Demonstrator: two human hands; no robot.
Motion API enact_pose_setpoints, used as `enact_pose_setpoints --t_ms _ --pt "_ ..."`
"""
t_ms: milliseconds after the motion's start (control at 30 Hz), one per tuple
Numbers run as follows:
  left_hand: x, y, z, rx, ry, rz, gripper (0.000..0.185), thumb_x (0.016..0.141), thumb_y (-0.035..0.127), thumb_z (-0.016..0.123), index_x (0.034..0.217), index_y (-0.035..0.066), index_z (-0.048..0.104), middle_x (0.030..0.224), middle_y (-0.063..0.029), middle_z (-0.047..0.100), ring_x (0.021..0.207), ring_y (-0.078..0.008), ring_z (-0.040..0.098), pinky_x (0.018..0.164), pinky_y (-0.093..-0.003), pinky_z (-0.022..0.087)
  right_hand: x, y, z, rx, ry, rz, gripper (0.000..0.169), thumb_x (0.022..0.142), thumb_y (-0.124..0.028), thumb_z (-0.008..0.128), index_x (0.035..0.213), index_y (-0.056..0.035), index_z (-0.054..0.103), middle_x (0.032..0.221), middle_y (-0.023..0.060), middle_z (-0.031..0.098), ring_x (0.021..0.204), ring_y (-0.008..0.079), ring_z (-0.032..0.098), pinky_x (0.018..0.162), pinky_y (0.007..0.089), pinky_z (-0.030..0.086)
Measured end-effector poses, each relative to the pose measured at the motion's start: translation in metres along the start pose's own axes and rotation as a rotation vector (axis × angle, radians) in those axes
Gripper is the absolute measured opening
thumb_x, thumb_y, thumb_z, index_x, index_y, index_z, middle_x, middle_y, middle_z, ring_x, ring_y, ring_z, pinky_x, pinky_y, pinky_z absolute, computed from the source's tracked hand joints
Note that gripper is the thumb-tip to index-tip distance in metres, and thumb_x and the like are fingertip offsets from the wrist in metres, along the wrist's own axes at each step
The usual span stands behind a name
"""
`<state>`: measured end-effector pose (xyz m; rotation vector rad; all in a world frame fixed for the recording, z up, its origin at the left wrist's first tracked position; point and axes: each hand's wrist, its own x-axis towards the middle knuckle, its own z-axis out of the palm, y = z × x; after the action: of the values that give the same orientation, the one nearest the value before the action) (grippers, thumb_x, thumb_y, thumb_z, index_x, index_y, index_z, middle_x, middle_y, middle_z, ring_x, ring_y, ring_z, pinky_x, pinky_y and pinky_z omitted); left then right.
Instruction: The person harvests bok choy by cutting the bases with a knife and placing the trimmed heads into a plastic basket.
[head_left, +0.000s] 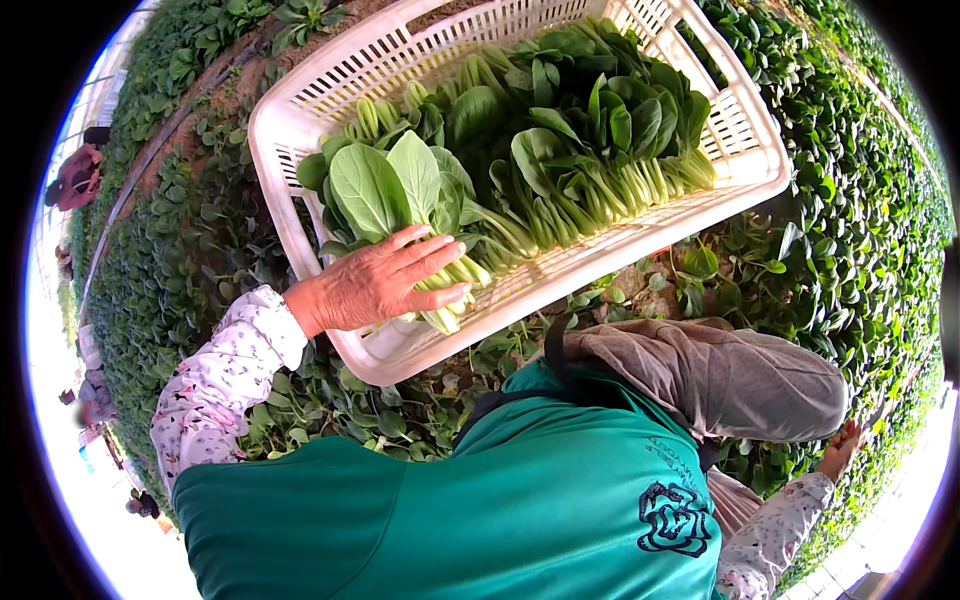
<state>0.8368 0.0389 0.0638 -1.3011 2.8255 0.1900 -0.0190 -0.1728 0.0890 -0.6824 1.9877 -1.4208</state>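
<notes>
My left hand (382, 281) lies palm down across a bunch of bok choy (431, 199) at the near left corner of a white plastic crate (375, 367). Its fingers are spread over the pale stems, and the broad leaves point away from me. More bok choy (592, 180) fills the crate in rows, stems toward the long sides and leaves toward the middle. Off to the far right, beyond my bent knee, is my right hand (840, 450), small and partly hidden. A thin dark object seems to be beside its fingers, too unclear to name.
Growing leafy greens (840, 247) cover the ground on both sides. Loose leaves and soil lie below the crate. A dark hose or strip (142, 165) runs along the bed at left. Other people, one in a reddish top (77, 176), are at the far left rim.
</notes>
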Motion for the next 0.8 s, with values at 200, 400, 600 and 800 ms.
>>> enact_pose_setpoints --t_ms 200,400,600,800 --pt "-0.009 0.004 -0.018 0.020 0.023 -0.046 0.041 0.086 0.011 0.047 0.125 0.022 0.046 0.133 -0.0147 0.045 0.119 -0.0266 0.048 0.102 -0.0427 0.037 0.007 0.011 -0.005 0.008 -0.054 -0.019 0.031 0.092 -0.028 0.056 0.110 -0.0035 0.056 0.102 0.0047 0.060 0.058 0.0025 0.037 0.046 0.0153 0.029" --pt "0.022 -0.003 -0.042 -0.073 0.593 -0.466 0.063 0.068 -0.001 0.065 0.127 0.013 0.046 0.131 -0.0139 0.047 0.116 -0.0292 0.050 0.102 -0.0453 0.032 -0.124 -0.111 0.118 -0.086 -0.367 -0.365 0.025 0.089 -0.023 0.059 0.107 -0.0054 0.061 0.085 -0.0002 0.056 0.054 -0.0001 0.033 0.045 0.0164 0.024" --pt "0.020 -0.027 -0.002 -1.200 1.524 -0.865 0.046 0.082 0.007 0.068 0.122 0.003 0.047 0.115 -0.0035 0.058 0.102 -0.0146 0.056 0.090 -0.0289 0.043 -0.362 -0.100 0.328 -0.440 -1.146 -0.340 0.021 0.080 -0.024 0.067 0.088 -0.0052 0.060 0.069 -0.0007 0.055 0.050 0.0036 0.043 0.045 0.0188 0.032" --pt "-0.016 -0.065 0.001 -1.337 2.029 -0.692 0.038 0.084 0.006 0.063 0.119 0.002 0.052 0.115 -0.0092 0.057 0.104 -0.0216 0.055 0.092 -0.0377 0.043 -0.486 -0.041 0.412 -0.640 -1.947 -0.795 0.037 0.073 -0.017 0.073 0.101 0.0030 0.059 0.093 0.0151 0.060 0.078 0.0258 0.059 0.070 0.0330 0.047"
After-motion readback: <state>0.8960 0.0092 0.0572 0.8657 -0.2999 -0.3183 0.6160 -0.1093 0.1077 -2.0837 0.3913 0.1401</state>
